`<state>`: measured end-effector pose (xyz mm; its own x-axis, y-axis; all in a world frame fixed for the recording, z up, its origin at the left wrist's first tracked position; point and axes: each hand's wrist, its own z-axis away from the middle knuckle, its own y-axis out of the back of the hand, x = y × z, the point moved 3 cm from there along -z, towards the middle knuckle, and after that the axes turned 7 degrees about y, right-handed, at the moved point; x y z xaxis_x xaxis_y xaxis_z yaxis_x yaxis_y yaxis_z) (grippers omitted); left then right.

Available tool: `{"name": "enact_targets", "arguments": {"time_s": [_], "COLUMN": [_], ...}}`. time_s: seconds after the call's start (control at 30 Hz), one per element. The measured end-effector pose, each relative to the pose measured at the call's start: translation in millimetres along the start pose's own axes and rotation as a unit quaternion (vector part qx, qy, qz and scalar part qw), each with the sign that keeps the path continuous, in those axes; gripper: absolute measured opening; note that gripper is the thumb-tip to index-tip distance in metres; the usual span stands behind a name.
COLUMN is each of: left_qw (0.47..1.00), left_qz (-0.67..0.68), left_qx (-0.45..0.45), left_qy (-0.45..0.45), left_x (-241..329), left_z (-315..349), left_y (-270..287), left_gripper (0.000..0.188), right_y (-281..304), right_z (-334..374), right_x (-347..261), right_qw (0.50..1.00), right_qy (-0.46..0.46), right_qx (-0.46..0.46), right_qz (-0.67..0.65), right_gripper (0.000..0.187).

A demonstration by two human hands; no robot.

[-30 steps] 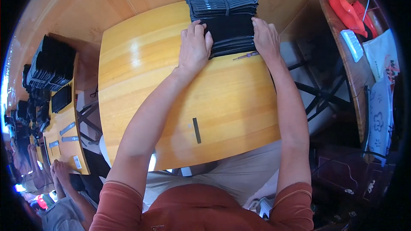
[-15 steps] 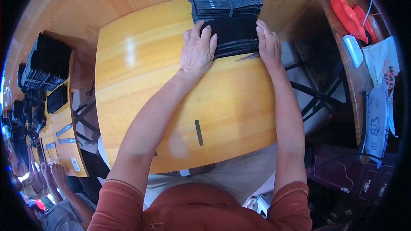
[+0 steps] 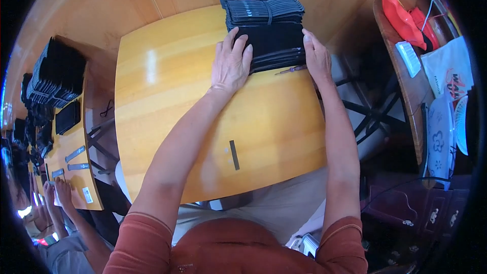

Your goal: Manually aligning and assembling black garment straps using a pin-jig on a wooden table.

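A small stack of flat black fabric pieces (image 3: 276,43) lies at the far edge of the wooden table (image 3: 167,122), with several layered edges showing on its near side. My left hand (image 3: 229,66) grips its left edge, fingers a little apart and bent around the corner. At the right edge my right hand (image 3: 317,57) presses inward, thumb near the top and the other fingers partly hidden down the side. So the stack sits clasped between both hands. Just in front of it lies a slim screwdriver-like tool (image 3: 290,70), close to my right hand.
Strapped bundles of black pieces (image 3: 264,11) stand behind the stack. A thin dark strip (image 3: 234,155) lies nearer me. On the left, another table (image 3: 76,177) carries black piles and grey strips; a co-worker's hands (image 3: 58,193) are there. A side table (image 3: 398,78) with a red bag stands right.
The view has shifted slightly. Both my hands stay at the sides of the stack, with only slight finger movement. The co-worker's hands have moved a little.
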<state>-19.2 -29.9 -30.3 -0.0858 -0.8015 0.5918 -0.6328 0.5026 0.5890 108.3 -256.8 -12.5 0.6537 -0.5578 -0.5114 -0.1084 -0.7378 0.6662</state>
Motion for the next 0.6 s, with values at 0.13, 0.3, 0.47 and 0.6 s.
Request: {"name": "enact_targets", "arguments": {"time_s": [0.13, 0.3, 0.47, 0.6], "left_qw": [1.000, 0.998, 0.999, 1.000], "left_qz": [0.010, 0.037, 0.035, 0.019], "left_qx": [0.001, -0.005, 0.017, 0.004], "left_qy": [0.017, 0.041, 0.016, 0.022], "left_x": [-4.8, -5.8, -11.5, 1.2], "left_z": [0.0, 0.5, -0.7, -2.5], "left_y": [-2.1, 0.0, -0.7, -2.3], "left_gripper": [0.037, 0.045, 0.076, 0.088], "right_y": [23.4, 40.3, 38.7, 28.7], "right_z": [17.1, 63.3, 105.0, 125.6], "right_x": [-13.7, -32.2, -56.5, -35.0], "right_qw": [0.998, 0.990, 0.987, 0.991], "right_qy": [-0.024, -0.072, -0.133, -0.040], "right_qx": [0.049, 0.121, 0.066, 0.112], "right_qz": [0.020, 0.004, -0.053, 0.066], "right_gripper": [0.049, 0.043, 0.038, 0.036]}}
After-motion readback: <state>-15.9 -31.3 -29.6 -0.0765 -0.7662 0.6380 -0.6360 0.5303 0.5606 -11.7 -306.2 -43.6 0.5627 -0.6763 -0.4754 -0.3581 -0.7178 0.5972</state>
